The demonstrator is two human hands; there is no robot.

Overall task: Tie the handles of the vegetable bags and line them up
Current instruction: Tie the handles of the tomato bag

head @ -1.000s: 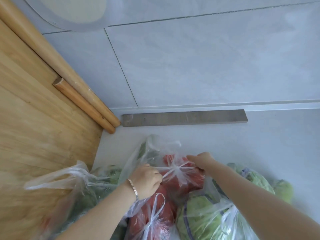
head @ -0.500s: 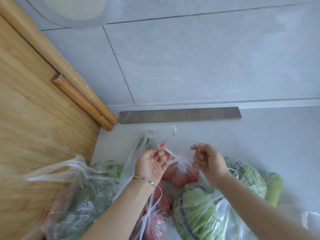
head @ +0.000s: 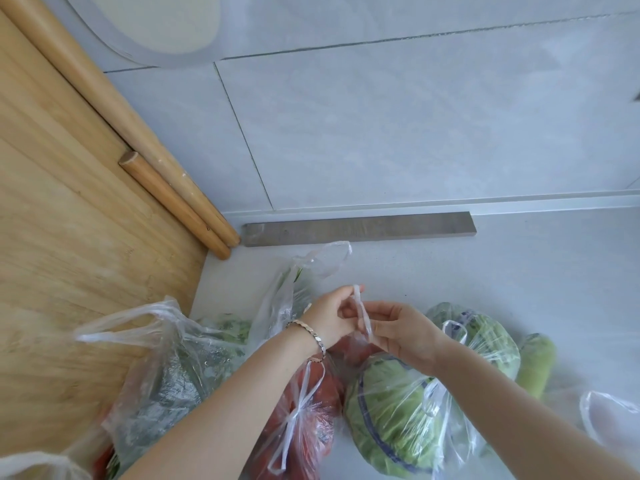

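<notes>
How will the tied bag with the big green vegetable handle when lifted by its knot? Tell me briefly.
The bag is thin, crinkled film, so it will probably sag and stretch round its load. The green vegetable fills it, so it likely feels fairly heavy. Its rounded shape may let it roll if pushed.

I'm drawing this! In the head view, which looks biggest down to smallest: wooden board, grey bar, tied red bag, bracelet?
1. wooden board
2. tied red bag and grey bar: unsure; the bag is nearer, the bar longer
3. bracelet
</notes>
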